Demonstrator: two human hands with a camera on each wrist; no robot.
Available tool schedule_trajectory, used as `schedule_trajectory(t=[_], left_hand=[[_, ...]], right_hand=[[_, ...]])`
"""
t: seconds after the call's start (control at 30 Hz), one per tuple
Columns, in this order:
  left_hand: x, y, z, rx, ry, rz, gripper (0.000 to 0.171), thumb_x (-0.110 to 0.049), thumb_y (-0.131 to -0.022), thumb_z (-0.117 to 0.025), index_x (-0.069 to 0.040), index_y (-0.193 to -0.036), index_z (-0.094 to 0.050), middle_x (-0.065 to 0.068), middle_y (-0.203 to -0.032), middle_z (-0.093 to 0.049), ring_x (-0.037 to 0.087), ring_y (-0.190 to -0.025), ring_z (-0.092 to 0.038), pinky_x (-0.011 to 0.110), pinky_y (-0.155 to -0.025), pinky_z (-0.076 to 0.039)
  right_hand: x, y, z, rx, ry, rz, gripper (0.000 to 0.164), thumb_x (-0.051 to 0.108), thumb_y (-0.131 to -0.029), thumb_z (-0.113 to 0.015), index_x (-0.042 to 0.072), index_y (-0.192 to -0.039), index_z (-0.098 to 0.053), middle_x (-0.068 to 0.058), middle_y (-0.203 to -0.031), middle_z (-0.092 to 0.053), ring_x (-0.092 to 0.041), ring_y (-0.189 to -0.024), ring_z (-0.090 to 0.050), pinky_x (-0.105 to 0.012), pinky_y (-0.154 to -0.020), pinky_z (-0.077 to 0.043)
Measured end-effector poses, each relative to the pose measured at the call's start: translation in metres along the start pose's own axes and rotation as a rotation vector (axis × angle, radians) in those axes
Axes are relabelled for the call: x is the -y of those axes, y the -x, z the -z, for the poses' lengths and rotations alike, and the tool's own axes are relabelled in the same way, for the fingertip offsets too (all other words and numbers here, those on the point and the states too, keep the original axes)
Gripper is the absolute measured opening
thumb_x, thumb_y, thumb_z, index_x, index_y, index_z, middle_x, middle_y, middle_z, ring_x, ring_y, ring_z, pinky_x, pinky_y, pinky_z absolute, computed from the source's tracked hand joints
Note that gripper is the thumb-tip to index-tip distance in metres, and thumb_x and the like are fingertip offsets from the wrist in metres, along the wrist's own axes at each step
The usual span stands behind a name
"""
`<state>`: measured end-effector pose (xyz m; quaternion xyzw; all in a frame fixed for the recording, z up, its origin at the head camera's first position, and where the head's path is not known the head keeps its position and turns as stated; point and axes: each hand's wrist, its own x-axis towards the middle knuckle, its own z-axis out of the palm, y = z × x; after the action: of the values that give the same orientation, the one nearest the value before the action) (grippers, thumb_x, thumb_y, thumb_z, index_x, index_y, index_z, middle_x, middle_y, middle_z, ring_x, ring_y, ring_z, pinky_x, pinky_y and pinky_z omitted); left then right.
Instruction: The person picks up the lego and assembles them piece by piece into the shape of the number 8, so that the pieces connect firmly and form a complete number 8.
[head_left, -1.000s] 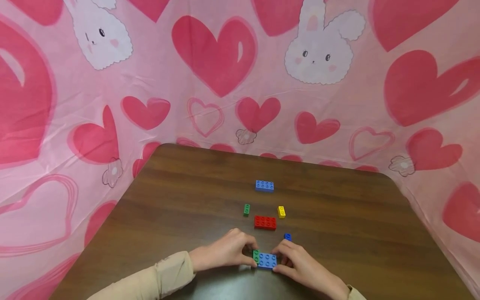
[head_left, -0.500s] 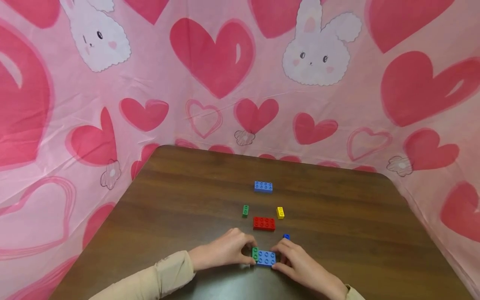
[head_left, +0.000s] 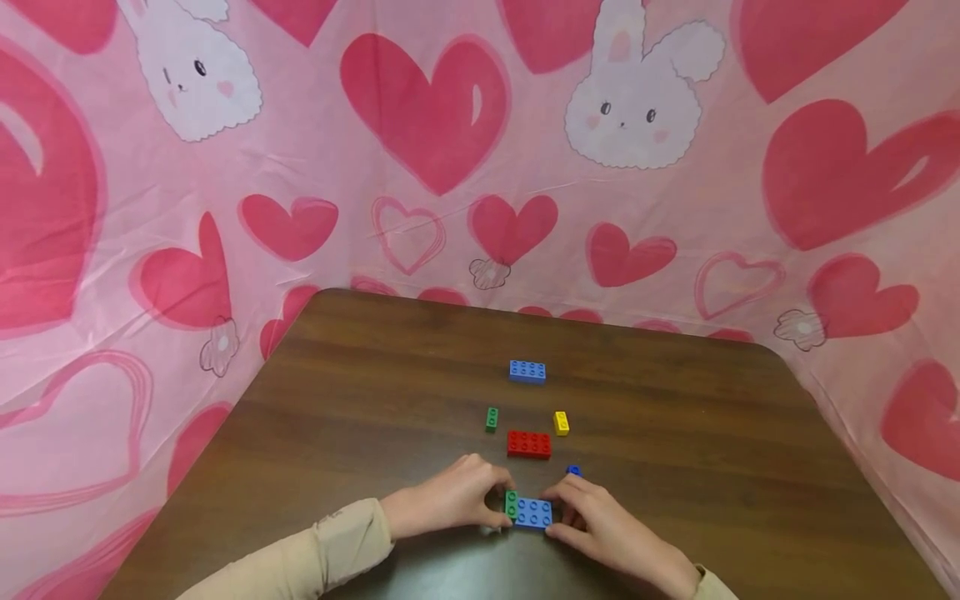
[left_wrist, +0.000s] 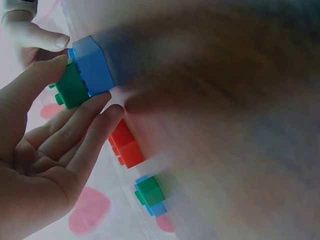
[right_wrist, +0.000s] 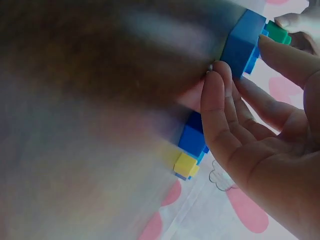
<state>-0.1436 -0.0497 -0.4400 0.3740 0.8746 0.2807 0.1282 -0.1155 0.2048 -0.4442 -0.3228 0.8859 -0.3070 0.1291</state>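
Near the front of the table lies a light blue eight-stud brick (head_left: 534, 513). A small green two-stud brick (head_left: 511, 504) sits on top of its left end. My left hand (head_left: 453, 500) pinches the green brick between thumb and fingers, which the left wrist view shows closely. At the other end, my right hand (head_left: 603, 525) holds the blue brick (right_wrist: 245, 45) between thumb and fingertips. Just beyond the right hand is a small dark blue brick (head_left: 573, 471), partly hidden by the fingers. A red eight-stud brick (head_left: 528, 444) lies a little past both hands.
Farther back on the brown table (head_left: 360, 375) lie another green brick (head_left: 492, 419), a yellow brick (head_left: 562, 423) and a second light blue brick (head_left: 528, 372). A pink cloth (head_left: 420, 275) with hearts and rabbits hangs around the table's far and side edges.
The joined blue and green bricks have shifted slightly away from me, toward the red brick. Both hands keep their hold, and the other bricks stay in place.
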Motion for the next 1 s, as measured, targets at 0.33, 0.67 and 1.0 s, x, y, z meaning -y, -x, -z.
schedule_trajectory(t=[0.33, 0.67, 1.0], left_hand=[[-0.002, 0.000, -0.001, -0.003, -0.043, -0.005, 0.030, -0.026, -0.080, -0.083, -0.011, -0.104, -0.075, -0.007, -0.085, -0.072, -0.004, -0.067, -0.051, 0.010, -0.060, -0.043], [0.000, 0.001, -0.004, 0.002, -0.056, -0.008, 0.033, -0.027, -0.080, -0.082, -0.011, -0.108, -0.074, -0.006, -0.088, -0.074, -0.005, -0.067, -0.053, 0.008, -0.061, -0.044], [-0.002, 0.001, -0.001, -0.003, -0.063, -0.034, 0.031, -0.025, -0.079, -0.083, -0.011, -0.105, -0.074, -0.006, -0.086, -0.073, -0.006, -0.066, -0.050, 0.008, -0.059, -0.043]], right_hand=[[-0.003, 0.003, 0.009, -0.146, 0.060, 0.107, 0.023, 0.021, -0.090, -0.073, 0.008, -0.108, -0.067, -0.001, -0.095, -0.065, 0.008, -0.075, -0.053, -0.017, -0.062, -0.051], [-0.009, 0.004, 0.024, -0.262, 0.092, 0.140, 0.020, 0.018, -0.089, -0.074, 0.009, -0.106, -0.068, -0.001, -0.093, -0.065, 0.007, -0.076, -0.054, -0.019, -0.060, -0.051], [-0.016, 0.003, 0.033, -0.291, 0.103, 0.081, 0.026, 0.016, -0.084, -0.078, 0.007, -0.106, -0.068, -0.001, -0.093, -0.066, -0.004, -0.077, -0.060, -0.022, -0.063, -0.053]])
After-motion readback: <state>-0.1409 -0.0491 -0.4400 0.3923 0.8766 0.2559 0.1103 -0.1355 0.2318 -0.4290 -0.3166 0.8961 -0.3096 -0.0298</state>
